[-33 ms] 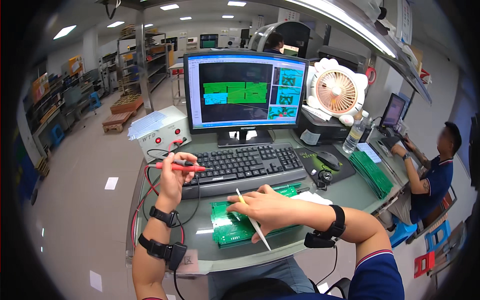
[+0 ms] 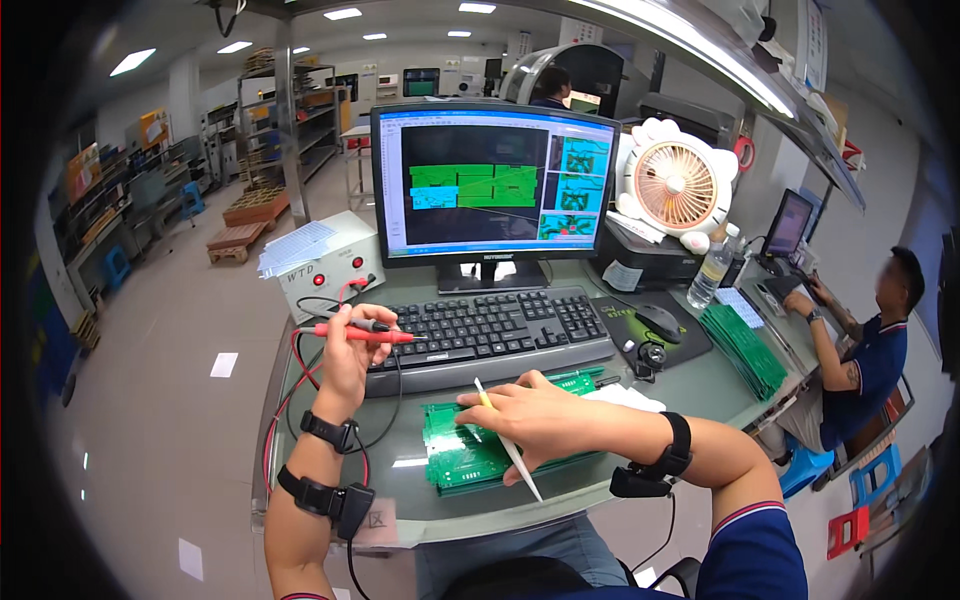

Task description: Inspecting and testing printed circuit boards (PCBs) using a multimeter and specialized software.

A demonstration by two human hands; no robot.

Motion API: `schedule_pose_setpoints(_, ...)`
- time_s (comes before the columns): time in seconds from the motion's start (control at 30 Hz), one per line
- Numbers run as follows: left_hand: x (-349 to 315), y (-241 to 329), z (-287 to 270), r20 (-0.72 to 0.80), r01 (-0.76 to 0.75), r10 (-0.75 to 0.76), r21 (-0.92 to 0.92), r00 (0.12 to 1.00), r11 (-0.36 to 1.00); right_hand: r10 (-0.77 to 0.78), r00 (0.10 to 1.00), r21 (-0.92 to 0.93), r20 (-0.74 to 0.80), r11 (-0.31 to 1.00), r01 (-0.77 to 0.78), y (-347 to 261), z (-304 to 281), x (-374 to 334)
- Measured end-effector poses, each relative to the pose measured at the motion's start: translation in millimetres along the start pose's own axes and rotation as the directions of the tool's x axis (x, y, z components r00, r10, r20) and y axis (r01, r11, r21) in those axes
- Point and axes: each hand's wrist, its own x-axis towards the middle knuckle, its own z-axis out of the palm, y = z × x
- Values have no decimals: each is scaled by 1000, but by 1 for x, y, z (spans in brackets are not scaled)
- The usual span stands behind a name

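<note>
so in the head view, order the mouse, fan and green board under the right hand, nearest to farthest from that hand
1. Green board: under the right hand
2. Mouse: on the mat, ahead-right
3. Fan: farther back, beyond the mouse

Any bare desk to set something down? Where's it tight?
Best: desktop between mouse pad, right-side green stack and white item. Narrower: between near boards and left forearm, a black lead crossing. Crowded: keyboard's left end by left hand and probes; near boards under right hand.
</note>
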Motion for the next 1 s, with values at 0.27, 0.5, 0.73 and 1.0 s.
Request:
schedule_pose_setpoints(0.27, -9, 21, 14, 137, 21, -30, 63, 990, 998, 95, 857, 491, -507, 849, 196, 35, -64, -38)
schedule_pose_setpoints(0.5, -36, 21, 81, 632, 302, -140, -156, 762, 940, 464, 617, 745, -635, 157, 648, 43, -38, -35)
schedule_pose_setpoints(0.73, -29, 2, 72, 468, 81, -181, 226, 865, 971, 480, 647, 750, -593, 37, 661, 95, -1, -76)
schedule_pose_setpoints(1.0, -28, 0, 57, 482, 1, -321, 553, 815, 833, 753, 226, 624, -618, 644, -443, 241, 46, -194)
